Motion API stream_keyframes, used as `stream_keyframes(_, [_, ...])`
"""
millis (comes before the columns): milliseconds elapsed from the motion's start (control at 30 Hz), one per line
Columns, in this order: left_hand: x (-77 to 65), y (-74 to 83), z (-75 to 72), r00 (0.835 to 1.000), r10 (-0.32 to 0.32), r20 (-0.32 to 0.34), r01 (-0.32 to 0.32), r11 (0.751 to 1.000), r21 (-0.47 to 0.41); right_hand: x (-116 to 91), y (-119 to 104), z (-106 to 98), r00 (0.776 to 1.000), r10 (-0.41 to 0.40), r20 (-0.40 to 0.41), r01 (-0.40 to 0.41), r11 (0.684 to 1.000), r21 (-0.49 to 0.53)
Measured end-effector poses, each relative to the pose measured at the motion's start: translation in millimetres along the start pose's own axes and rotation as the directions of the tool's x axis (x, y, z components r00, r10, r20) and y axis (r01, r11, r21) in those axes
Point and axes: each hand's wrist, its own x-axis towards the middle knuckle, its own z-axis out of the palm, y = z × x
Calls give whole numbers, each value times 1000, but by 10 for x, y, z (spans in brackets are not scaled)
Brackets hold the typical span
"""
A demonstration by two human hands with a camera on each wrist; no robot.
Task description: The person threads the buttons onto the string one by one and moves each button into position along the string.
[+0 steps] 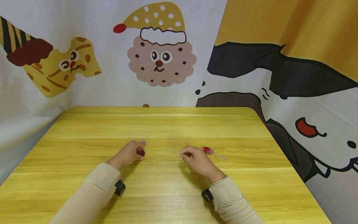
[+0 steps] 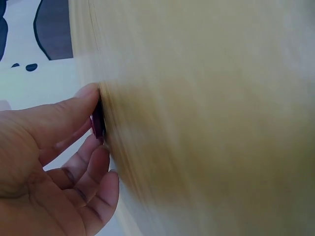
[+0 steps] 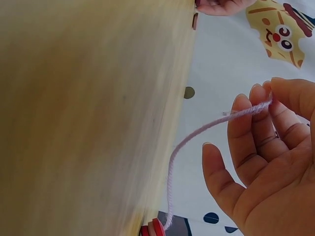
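My left hand [image 1: 129, 154] is at the table's middle left, its thumb and fingers at the edges of a dark red button [image 1: 141, 153]. In the left wrist view this button [image 2: 98, 120] appears edge-on, pinched between thumb and fingertips close to the tabletop. A small pinkish button [image 1: 143, 142] lies just beyond that hand. My right hand [image 1: 199, 160] pinches the end of a pale pink string [image 3: 197, 132] between thumb and fingertips, raised off the table. Red and pink buttons [image 1: 206, 150] are threaded on the string, and its other end [image 1: 221, 157] trails to the right.
Both hands are over a yellow wood-grain table [image 1: 167, 193]. A printed cloth [image 1: 106, 93] with cartoon figures hangs behind it and along the sides. Dark wrist cameras [image 1: 120, 187] sit below the sleeves.
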Motion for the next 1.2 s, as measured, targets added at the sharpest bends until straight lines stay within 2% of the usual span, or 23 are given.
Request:
stream_keyframes(500, [-30, -8, 48, 998, 59, -18, -56, 989, 134, -1, 6, -1, 1000, 3, 17, -2, 999, -34])
stream_keyframes(667, [-40, -3, 45, 998, 64, -21, -60, 987, 150, 4, -8, -22, 1000, 14, 13, -13, 998, -54])
stream_keyframes(900, [-41, -1, 31, 996, 72, -44, -67, 991, 118, 13, -23, -37, 1000, 10, 11, -9, 997, -70])
stream_keyframes(1100, [-51, 13, 19, 996, 62, -71, -59, 997, 40, 8, -38, -52, 1000, 16, 15, -14, 997, -78])
stream_keyframes(1200, [-57, 10, 17, 996, 36, -84, -36, 999, 0, 3, -49, -61, 1000, 22, 19, -20, 996, -82])
